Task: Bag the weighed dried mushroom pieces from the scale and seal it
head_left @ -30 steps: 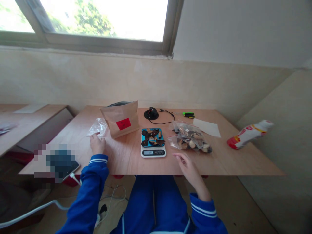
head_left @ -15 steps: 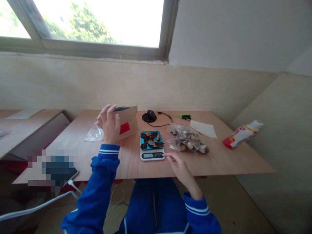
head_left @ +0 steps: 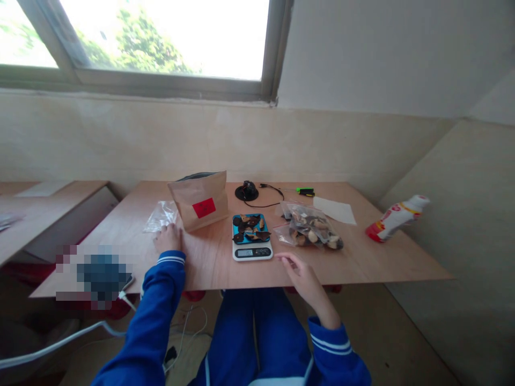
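My left hand (head_left: 169,239) rests on the table with its fingers apart, at the near edge of a flat clear plastic bag (head_left: 159,215). Whether the fingertips touch that bag I cannot tell. Just right of it stands an open brown paper pouch (head_left: 203,195) with a red label. In the middle lies a small kitchen scale (head_left: 253,253), its blue platform bearing several dark, curled dried pieces (head_left: 251,228); the lit display is too small to read. My right hand (head_left: 301,273) hovers beside the scale's right front corner, fingers loosely extended, with nothing seen in them.
Right of the scale are clear bags of dried mushroom-like pieces (head_left: 316,233). Behind lie a black round-based device (head_left: 247,190) with a cable, a green-and-black tool (head_left: 306,191) and white paper (head_left: 335,210). A red-and-white bottle (head_left: 396,219) leans at right; a blurred-out object (head_left: 103,273) is at left.
My left hand has come down from beside the paper pouch to the table by the clear plastic bag. My right hand has drawn slightly away from the scale's corner.
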{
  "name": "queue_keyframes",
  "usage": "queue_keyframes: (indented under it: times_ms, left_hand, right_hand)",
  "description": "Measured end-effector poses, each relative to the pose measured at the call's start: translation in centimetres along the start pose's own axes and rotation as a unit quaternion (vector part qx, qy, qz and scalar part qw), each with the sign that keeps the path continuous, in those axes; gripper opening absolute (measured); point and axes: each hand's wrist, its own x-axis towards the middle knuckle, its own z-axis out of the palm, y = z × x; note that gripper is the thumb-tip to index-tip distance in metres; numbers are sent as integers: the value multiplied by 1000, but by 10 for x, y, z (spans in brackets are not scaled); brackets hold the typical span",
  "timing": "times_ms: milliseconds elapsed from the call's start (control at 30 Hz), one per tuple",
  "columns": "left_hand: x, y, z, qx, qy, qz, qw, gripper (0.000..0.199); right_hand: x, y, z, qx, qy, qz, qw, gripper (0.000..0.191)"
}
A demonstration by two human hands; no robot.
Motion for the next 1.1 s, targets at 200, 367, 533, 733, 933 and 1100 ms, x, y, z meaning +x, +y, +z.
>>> queue_keyframes:
  times_ms: [200, 367, 533, 733, 933, 1100]
  left_hand:
    - [2, -8, -19, -55, 28, -69, 996, 8]
    - [-55, 9, -36, -202, 201, -123, 951, 11]
    - [-143, 62, -34, -400, 282, 29, 872, 15]
    - [-174, 86, -24, -465, 202, 91, 857, 11]
    - [-168, 65, -26, -472, 214, 37, 855, 15]
    - [-164, 59, -29, -474, 222, -1, 852, 18]
  right_hand:
    - [0, -2, -1, 18, -11, 10, 1000, 33]
    - [6, -18, 6, 83, -17, -14, 996, 31]
    - [15, -42, 30, 111, 4, -94, 989, 26]
    - [82, -16, 35, -50, 97, -156, 982, 31]
    - [172, 16, 26, -254, -4, -131, 958, 37]
    - [206, 25, 29, -301, -88, -128, 941, 25]
